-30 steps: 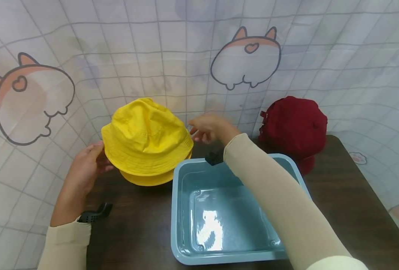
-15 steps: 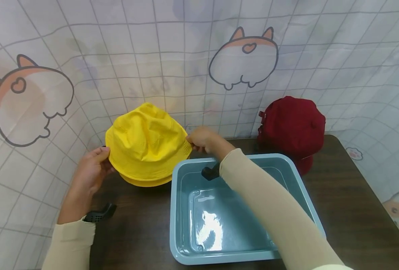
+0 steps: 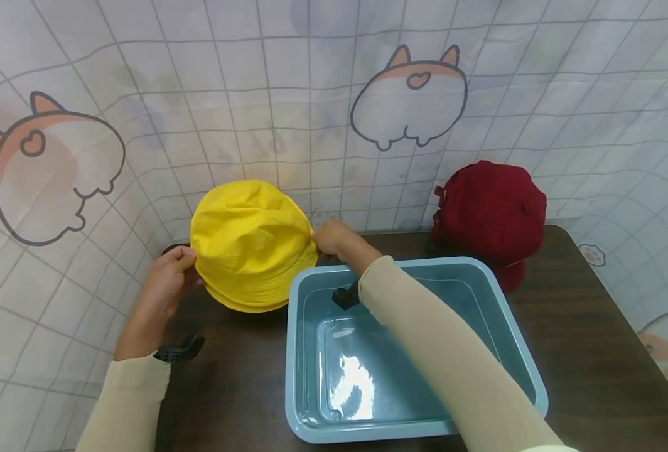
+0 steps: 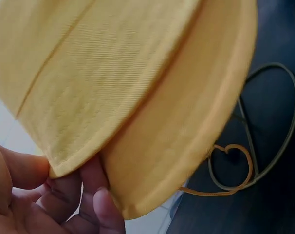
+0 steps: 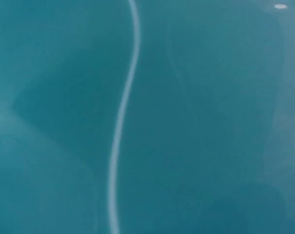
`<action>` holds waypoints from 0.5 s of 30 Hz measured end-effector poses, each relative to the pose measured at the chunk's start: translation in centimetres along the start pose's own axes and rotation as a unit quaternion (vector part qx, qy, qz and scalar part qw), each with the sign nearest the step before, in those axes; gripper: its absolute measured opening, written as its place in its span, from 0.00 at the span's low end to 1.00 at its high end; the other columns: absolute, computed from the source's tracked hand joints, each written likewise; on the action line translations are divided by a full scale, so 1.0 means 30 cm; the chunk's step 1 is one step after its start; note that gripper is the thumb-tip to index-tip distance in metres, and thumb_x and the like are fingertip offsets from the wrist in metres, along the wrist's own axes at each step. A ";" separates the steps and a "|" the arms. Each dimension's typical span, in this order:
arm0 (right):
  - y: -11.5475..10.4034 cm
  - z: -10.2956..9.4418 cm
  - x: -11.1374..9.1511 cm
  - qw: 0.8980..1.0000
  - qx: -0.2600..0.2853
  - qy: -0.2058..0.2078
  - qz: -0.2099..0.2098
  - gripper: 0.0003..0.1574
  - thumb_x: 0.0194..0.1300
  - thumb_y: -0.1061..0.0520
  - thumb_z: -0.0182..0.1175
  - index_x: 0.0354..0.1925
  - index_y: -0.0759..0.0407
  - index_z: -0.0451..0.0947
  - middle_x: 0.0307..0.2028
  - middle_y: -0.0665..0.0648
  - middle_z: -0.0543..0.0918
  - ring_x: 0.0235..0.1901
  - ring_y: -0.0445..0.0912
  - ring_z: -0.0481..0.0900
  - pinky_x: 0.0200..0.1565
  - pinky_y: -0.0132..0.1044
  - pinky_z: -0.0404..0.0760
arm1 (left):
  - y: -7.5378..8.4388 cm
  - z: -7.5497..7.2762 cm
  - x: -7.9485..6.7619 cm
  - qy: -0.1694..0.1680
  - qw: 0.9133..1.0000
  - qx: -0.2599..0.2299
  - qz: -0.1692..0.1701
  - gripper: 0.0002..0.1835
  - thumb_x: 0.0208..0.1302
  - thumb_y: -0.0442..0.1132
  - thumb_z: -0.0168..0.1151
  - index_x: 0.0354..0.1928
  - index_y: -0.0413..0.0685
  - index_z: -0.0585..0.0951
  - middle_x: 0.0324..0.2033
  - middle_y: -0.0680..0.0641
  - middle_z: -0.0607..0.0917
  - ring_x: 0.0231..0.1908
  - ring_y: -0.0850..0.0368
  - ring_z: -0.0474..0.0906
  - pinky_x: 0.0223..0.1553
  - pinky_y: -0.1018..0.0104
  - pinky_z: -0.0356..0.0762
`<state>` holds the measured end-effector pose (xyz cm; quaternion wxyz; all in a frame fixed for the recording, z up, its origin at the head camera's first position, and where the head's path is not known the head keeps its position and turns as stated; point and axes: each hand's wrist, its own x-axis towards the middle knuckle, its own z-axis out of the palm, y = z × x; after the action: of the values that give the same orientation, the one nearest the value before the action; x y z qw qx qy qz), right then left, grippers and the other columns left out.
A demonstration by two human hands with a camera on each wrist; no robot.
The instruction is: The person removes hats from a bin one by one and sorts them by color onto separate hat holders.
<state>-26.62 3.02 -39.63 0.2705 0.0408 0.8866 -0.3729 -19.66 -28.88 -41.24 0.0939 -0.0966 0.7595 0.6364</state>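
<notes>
A yellow bucket hat is held by its brim between my two hands, at the back left in the head view. My left hand pinches the brim's left edge between thumb and fingers. On the opposite side, my right hand grips the brim's right edge, its fingertips partly hidden. In the left wrist view a second yellow brim shows just beneath the pinched one, with my left fingers close against it. A thin orange cord hangs from there. The right wrist view shows only the tub's blue surface.
A light blue tub stands on the dark wooden table, under my right forearm. Dark red caps lie at the back right. A patterned cloth hangs behind. A loop of dark cord lies near the yellow brims.
My right hand has closed on the brim's right edge, and my left hand has moved right and up along with the left edge. The hat has shifted slightly right, its crown tilting lower.
</notes>
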 end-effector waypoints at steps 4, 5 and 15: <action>0.002 -0.009 0.001 1.000 -0.028 -0.002 -0.003 0.28 0.82 0.48 0.46 0.27 0.59 0.78 0.19 0.53 0.73 0.19 0.45 0.69 0.23 0.34 0.70 | -0.001 0.014 0.019 -0.001 1.000 0.000 -0.004 0.14 0.82 0.46 0.45 0.38 0.50 0.74 0.30 0.59 0.79 0.31 0.63 0.79 0.35 0.69 0.81; 0.004 -0.012 -0.002 1.000 -0.030 -0.004 -0.004 0.28 0.82 0.48 0.46 0.28 0.60 0.79 0.20 0.53 0.73 0.19 0.45 0.70 0.24 0.34 0.71 | 0.001 0.014 0.021 -0.007 1.000 0.003 -0.007 0.14 0.83 0.46 0.44 0.38 0.50 0.74 0.30 0.60 0.80 0.31 0.63 0.79 0.36 0.69 0.81; 0.004 -0.077 -0.084 0.999 -0.006 -0.053 -0.007 0.20 0.78 0.53 0.50 0.35 0.60 0.84 0.29 0.55 0.82 0.29 0.47 0.77 0.33 0.38 0.75 | 0.108 -0.046 0.049 -0.090 0.977 0.191 -0.016 0.26 0.83 0.56 0.33 0.59 0.44 0.71 0.47 0.52 0.78 0.45 0.59 0.76 0.48 0.61 0.82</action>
<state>-25.47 5.03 -37.08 0.3149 0.0129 0.8734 -0.3712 -21.97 -29.74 -38.33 0.1891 -0.0310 0.8538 0.4840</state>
